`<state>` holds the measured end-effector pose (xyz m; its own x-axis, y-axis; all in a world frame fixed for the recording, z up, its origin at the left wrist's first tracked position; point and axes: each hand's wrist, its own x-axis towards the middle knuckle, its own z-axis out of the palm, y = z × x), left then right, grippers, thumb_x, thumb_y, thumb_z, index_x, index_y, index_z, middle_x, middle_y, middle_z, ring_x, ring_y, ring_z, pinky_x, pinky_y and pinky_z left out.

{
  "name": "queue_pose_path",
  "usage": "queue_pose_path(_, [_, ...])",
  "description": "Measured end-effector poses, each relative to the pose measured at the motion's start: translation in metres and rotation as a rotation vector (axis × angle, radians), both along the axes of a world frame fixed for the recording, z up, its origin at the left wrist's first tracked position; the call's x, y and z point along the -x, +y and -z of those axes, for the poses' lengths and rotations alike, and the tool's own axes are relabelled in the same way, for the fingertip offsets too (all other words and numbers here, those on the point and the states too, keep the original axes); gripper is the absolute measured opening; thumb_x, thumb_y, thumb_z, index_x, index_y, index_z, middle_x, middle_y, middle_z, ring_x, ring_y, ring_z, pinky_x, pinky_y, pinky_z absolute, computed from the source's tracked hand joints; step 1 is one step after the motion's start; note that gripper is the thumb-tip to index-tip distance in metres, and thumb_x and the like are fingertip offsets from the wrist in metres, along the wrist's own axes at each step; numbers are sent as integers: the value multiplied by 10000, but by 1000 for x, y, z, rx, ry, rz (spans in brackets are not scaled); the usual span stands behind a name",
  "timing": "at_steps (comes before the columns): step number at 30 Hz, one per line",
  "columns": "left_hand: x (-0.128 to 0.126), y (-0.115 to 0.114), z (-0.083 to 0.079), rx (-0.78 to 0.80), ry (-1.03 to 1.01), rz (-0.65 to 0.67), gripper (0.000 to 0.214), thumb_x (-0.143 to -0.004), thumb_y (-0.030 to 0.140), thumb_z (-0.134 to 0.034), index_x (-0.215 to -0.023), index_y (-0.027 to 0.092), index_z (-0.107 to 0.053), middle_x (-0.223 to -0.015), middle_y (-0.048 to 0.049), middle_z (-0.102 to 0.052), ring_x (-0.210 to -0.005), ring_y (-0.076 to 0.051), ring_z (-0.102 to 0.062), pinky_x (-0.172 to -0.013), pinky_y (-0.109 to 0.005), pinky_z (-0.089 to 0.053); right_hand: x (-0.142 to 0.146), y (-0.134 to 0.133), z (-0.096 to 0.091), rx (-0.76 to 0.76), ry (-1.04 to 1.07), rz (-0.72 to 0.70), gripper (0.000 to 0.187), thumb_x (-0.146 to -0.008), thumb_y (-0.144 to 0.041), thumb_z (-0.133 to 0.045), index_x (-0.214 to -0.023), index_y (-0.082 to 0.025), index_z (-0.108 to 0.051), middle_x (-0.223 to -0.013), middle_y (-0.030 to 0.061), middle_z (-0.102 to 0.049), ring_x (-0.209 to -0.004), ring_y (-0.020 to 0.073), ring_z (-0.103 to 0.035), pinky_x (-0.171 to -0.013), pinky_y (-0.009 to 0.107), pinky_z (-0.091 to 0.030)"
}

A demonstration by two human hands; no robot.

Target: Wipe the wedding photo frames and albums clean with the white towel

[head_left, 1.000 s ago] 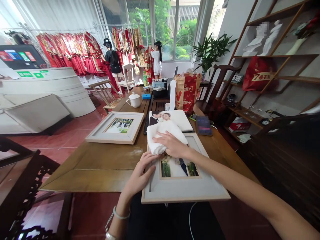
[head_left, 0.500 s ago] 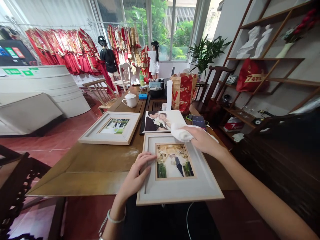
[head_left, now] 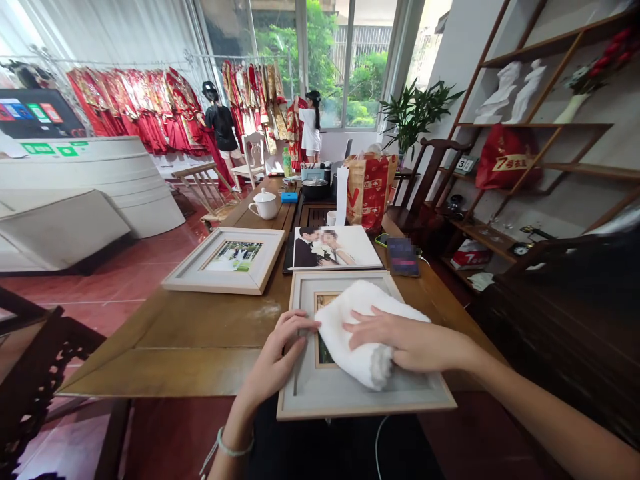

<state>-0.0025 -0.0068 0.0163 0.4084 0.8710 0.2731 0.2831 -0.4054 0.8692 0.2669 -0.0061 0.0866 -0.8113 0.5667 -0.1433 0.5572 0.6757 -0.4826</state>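
A pale wooden picture frame [head_left: 367,408] with a grey mat lies flat before me, overhanging the table's near edge. My left hand [head_left: 283,343] rests on its left side, fingers stretched out and the thumb apart. My right hand [head_left: 405,337] holds a bunched white cloth [head_left: 357,303] down on the frame, its fingers spread over the top and the thumb by the near edge. Most of the photo [head_left: 326,353] inside is hidden under the cloth; only its left strip shows.
Left on the wooden table [head_left: 200,327] lies a second framed photo [head_left: 225,260]. Beyond are a photo print [head_left: 335,248], phone [head_left: 403,257], white lidded cup [head_left: 265,205] and paper bag [head_left: 370,193]. Two people [head_left: 220,127] stand by red garments [head_left: 145,100] at the back.
My right hand has brought the cloth from the frame's far right edge down over the photo, towards me. My left hand stays on the left side.
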Motion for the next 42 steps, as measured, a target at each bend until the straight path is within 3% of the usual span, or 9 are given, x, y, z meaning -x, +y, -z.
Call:
queue_pose_path(5, [1, -2, 2, 24, -4, -39, 308, -912, 236, -477, -1185, 254, -617, -1261, -89, -538, -1293, -250, -385, -1100, -435, -297, -33, -9, -12, -326, -125, 378, 723, -635, 61, -360, -1261, -245, -554, -1421, 51, -467, -1348, 252, -349, -1094, 506, -294])
queue_pose_path(8, [1, -2, 1, 23, -17, -36, 302, -917, 252, -474, -1177, 256, -626, -1259, -87, -541, -1297, -253, -378, -1106, -440, -294, -36, 19, 0, -504, -181, 596, 712, -663, 64, -363, -1303, -206, -518, -1427, 86, -456, -1359, 289, -321, -1077, 530, -307])
queue_pose_path(12, [1, -1, 1, 4, -27, -17, 307, -933, 275, -447, -1176, 254, -633, -1229, -85, -573, -1279, -251, -386, -1105, -442, -301, -13, 50, 25, -495, -189, 734, 718, -689, 64, -369, -1361, -172, -455, -1419, 140, -452, -1340, 350, -335, -1022, 591, -340])
queue_pose_path(17, [0, 0, 2, -14, -31, -16, 316, -950, 281, -410, -1172, 261, -635, -1212, -70, -590, -1256, -238, -403, -1098, -418, -307, 22, 34, 38, -407, -136, 487, 734, -671, 64, -373, -1363, -166, -456, -1456, 146, -400, -1376, 337, -261, -1066, 609, -242])
queue_pose_path(22, [-1, 0, 0, -28, 9, -18, 287, -944, 269, -418, -1117, 248, -645, -1159, -75, -605, -1239, -244, -416, -1076, -416, -322, 24, -25, 20, -205, -10, 170, 770, -603, 51, -385, -1315, -218, -500, -1447, 87, -429, -1386, 262, -263, -1106, 544, -228])
queue_pose_path(28, [-2, -1, 1, -23, 28, -38, 309, -940, 281, -429, -1205, 247, -586, -1250, -79, -567, -1268, -248, -397, -1098, -435, -294, -11, -80, 1, -280, -45, 251, 737, -621, 48, -359, -1259, -271, -541, -1315, 37, -577, -1270, 252, -463, -1070, 515, -346])
queue_pose_path(31, [-1, -2, 3, -24, 44, -46, 356, -956, 295, -389, -1275, 247, -541, -1333, -75, -521, -1310, -248, -352, -1130, -454, -245, -18, -70, 3, -394, -158, 460, 707, -617, 55, -352, -1236, -210, -567, -1281, 102, -596, -1246, 328, -478, -1036, 612, -332])
queue_pose_path(35, [-1, -3, 3, -49, 86, -18, 395, -971, 321, -337, -1323, 253, -502, -1406, -52, -463, -1349, -242, -304, -1162, -464, -176, 4, -49, 13, -329, -201, 614, 725, -621, 73, -330, -1285, -145, -527, -1340, 144, -538, -1310, 337, -392, -1041, 596, -330])
queue_pose_path(42, [-3, -3, 6, 36, 33, -61, 475, -990, 389, -192, -1359, 231, -447, -1454, -50, -394, -1381, -225, -253, -1177, -463, -134, 60, -66, 23, -233, 221, 183, 677, -654, 5, -390, -1302, -174, -474, -1414, 85, -472, -1366, 209, -315, -1133, 454, -235])
